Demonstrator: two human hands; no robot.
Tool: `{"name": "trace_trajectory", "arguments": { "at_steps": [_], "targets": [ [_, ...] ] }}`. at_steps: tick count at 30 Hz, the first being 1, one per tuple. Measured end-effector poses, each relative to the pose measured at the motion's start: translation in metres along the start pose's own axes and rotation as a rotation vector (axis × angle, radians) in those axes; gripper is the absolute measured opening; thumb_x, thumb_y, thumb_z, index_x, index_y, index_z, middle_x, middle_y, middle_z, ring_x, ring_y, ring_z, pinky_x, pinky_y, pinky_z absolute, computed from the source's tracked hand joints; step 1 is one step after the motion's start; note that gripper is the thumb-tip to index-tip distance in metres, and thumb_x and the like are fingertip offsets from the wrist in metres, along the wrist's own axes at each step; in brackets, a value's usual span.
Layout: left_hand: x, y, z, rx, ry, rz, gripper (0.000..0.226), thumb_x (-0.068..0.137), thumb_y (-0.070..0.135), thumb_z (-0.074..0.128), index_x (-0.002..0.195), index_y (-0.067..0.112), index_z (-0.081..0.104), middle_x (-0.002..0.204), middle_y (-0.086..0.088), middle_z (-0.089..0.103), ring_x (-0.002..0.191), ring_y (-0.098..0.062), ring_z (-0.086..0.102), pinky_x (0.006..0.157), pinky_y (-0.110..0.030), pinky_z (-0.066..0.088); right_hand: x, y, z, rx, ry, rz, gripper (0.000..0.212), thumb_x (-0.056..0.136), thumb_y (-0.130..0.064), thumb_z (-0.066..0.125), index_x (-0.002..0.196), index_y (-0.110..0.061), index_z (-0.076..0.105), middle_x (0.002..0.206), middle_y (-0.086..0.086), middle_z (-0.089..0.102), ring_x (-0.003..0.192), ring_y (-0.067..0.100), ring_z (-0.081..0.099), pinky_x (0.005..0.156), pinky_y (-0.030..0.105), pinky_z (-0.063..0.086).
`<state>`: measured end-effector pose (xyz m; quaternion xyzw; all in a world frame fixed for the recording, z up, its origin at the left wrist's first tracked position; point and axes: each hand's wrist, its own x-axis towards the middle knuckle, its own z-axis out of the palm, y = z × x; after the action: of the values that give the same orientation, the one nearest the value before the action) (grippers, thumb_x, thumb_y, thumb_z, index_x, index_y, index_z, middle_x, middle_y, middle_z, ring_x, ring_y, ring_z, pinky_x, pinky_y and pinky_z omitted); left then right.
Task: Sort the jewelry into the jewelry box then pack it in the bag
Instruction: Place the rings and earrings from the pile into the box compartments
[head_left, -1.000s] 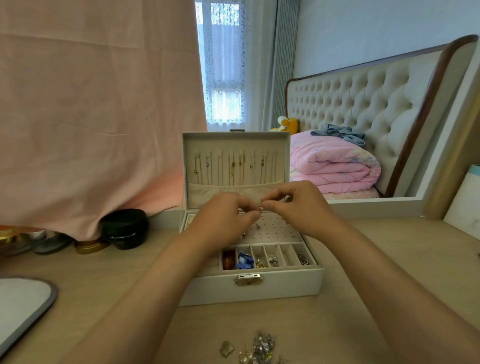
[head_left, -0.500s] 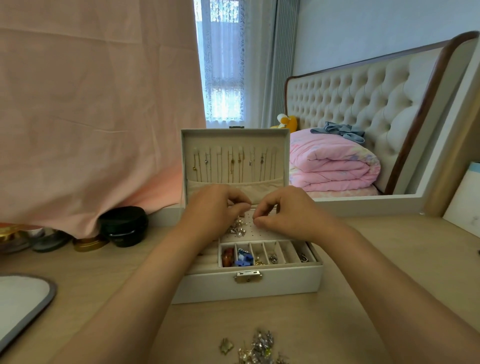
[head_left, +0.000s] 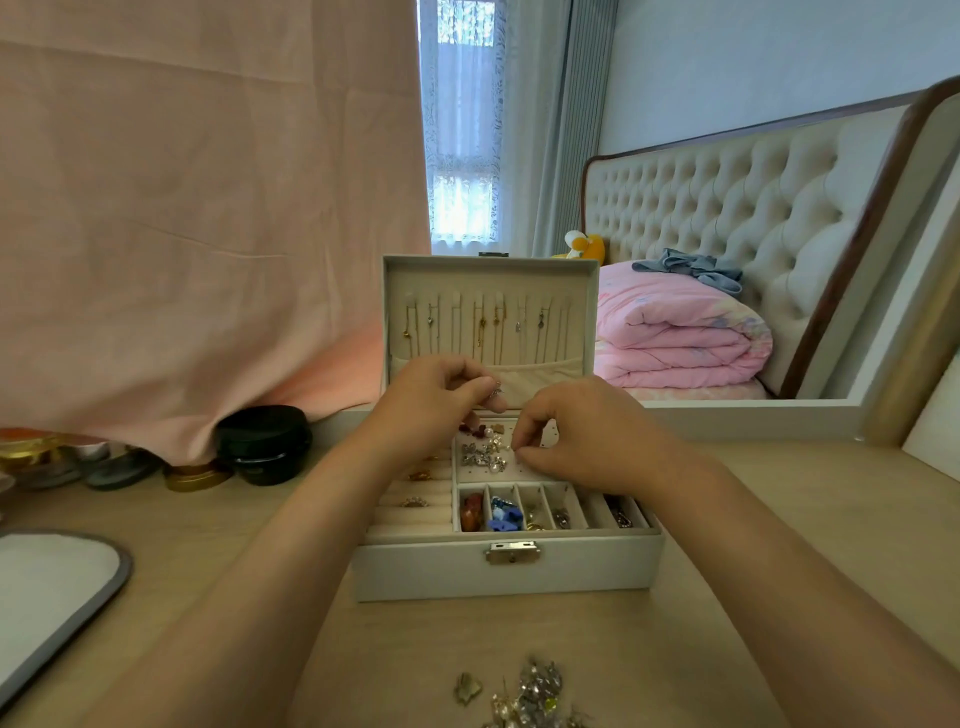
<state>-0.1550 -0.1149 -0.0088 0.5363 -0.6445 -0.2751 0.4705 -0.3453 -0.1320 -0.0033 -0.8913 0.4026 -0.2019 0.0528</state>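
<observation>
White leatherette covers the jewelry box (head_left: 509, 569), which sits on the desk (head_left: 789, 525) with its lid (head_left: 589, 312) standing upright. Thin necklaces (head_left: 483, 327) hang in a row inside the lid. The left hand (head_left: 431, 400) hovers over the back of the box, pinching a small silver piece (head_left: 497, 391) between thumb and forefinger. The right hand (head_left: 576, 436) is curled just beside it, its fingertips (head_left: 519, 453) pressed together down at the perforated earring panel (head_left: 524, 470); whether they grasp anything is too small to tell. A cluster of earrings (head_left: 485, 452) lies on that panel between the two hands. In the front row of compartments sit a reddish stone (head_left: 471, 512) and a blue piece (head_left: 504, 515), with rings (head_left: 415, 501) tucked into the padded slots on the left. A loose pile of jewelry (head_left: 535, 696) lies on the desk in front of the box. A black jar (head_left: 262, 441) stands at the left, under a hanging pink cloth (head_left: 208, 208).
</observation>
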Motion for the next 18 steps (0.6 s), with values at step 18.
{"name": "trace_trajectory", "arguments": {
  "at_steps": [18],
  "targets": [
    [-0.006, 0.01, -0.003, -0.077, -0.07, -0.048, 0.014, 0.095, 0.028, 0.067, 0.099, 0.02, 0.077, 0.082, 0.007, 0.076, 0.068, -0.008, 0.065, 0.06, -0.013, 0.049, 0.004, 0.008, 0.005, 0.344, 0.188, 0.1, 0.019, 0.086, -0.02, 0.075, 0.092, -0.036, 0.067, 0.091, -0.016, 0.069, 0.07, -0.012, 0.058, 0.071, 0.018, 0.043]
  ]
}}
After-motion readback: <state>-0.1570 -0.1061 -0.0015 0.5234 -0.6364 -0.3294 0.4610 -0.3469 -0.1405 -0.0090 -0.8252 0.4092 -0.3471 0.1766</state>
